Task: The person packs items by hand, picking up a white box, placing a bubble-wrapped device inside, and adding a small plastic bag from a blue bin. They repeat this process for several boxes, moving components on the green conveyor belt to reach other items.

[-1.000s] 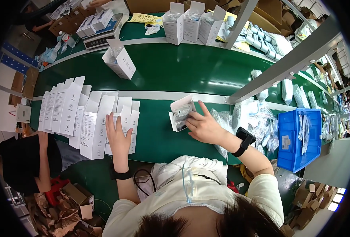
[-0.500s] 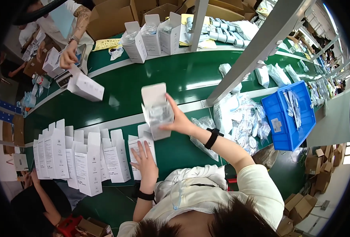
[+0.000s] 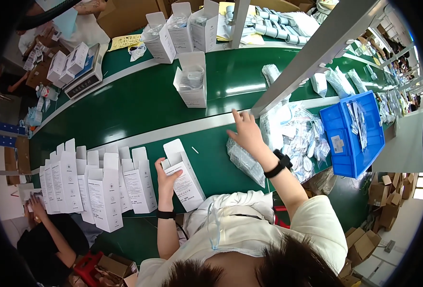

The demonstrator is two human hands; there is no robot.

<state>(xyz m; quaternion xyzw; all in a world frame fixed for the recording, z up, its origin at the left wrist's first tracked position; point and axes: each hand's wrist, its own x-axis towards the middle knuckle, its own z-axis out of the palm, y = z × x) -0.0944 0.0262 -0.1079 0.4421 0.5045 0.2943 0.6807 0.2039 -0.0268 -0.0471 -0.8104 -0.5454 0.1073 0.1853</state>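
Note:
My left hand (image 3: 167, 181) grips an open white carton (image 3: 186, 186) at the near edge of the table, its thumb across the printed front. The carton leans a little and its top flap stands up. To the right, my right hand (image 3: 248, 132) is empty with its fingers apart, above the near side rail and close to a bubble-wrapped pack (image 3: 244, 160). A second open carton (image 3: 192, 95) stands on the green belt beyond my hands, with a clear-wrapped item in its top. Left of my left hand, several open white cartons (image 3: 107, 198) stand in a group.
Clear plastic bags of parts (image 3: 300, 143) lie beside a tilted blue bin (image 3: 352, 160) on the right. A slanted metal post (image 3: 312, 62) rises from the rail. Across the belt stand several filled cartons (image 3: 183, 38). A co-worker's scale (image 3: 85, 79) bears small white boxes.
My right hand has let go of the filled carton, now standing on the belt, and moved right. My left hand has closed on a carton and tilted it. The co-worker's box has left the belt.

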